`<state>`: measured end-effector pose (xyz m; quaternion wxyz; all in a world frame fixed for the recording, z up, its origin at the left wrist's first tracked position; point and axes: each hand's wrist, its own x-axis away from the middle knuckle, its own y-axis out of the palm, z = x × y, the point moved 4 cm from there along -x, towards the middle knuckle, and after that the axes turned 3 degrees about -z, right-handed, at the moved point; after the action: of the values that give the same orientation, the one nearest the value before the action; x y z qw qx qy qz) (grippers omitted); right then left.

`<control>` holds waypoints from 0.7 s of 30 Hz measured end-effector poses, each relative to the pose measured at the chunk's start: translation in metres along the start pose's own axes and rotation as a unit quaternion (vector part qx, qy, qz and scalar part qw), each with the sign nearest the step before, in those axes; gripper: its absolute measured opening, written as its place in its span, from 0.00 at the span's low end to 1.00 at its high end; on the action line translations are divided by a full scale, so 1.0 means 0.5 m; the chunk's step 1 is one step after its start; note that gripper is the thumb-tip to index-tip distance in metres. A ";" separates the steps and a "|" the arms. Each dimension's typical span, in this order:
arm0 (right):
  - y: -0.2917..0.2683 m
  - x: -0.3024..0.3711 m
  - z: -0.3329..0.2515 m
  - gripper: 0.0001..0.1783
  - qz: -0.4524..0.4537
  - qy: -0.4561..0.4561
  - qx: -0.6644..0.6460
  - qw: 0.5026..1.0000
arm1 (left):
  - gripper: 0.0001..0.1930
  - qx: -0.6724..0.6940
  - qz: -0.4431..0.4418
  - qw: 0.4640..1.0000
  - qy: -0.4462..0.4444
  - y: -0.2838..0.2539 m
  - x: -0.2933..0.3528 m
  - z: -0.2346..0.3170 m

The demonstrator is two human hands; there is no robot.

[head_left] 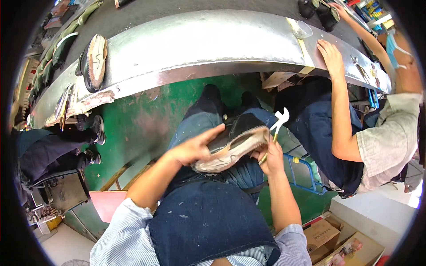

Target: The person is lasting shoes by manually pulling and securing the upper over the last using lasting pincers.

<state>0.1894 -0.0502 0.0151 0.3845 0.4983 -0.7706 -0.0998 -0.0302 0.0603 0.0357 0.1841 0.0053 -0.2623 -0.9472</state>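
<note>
Head view: L hand (191, 150) against shoe's (242, 150) left side, forefinger out straight; blurred, can't tell if gripping. R hand (271, 158) curled round hammer (281, 118) handle, at shoe's right end. Shoe over lap (195, 128), tan underside showing. Step looks like positioning w/ hammer ready; next strike'd need shoe steady, fingers clear. Far: metal bench (199, 42); 2nd shoe (97, 62) far left. Co-worker's hand (330, 55) far right.

You have one hammer (280, 119), one held shoe (239, 148), one pale-soled shoe (96, 62) on the table (199, 40), one left-side co-worker (53, 148) and one right-side co-worker (386, 135).
</note>
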 end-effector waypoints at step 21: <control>0.108 0.144 -0.067 0.30 -0.166 -0.185 0.826 0.505 | 0.60 -0.260 0.182 0.942 -0.114 0.023 0.025 -0.142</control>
<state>0.1603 -0.0773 0.1028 -0.3767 0.6793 -0.4600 0.4302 -0.0301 0.0115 -0.0185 0.3167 -0.1988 -0.0229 -0.9272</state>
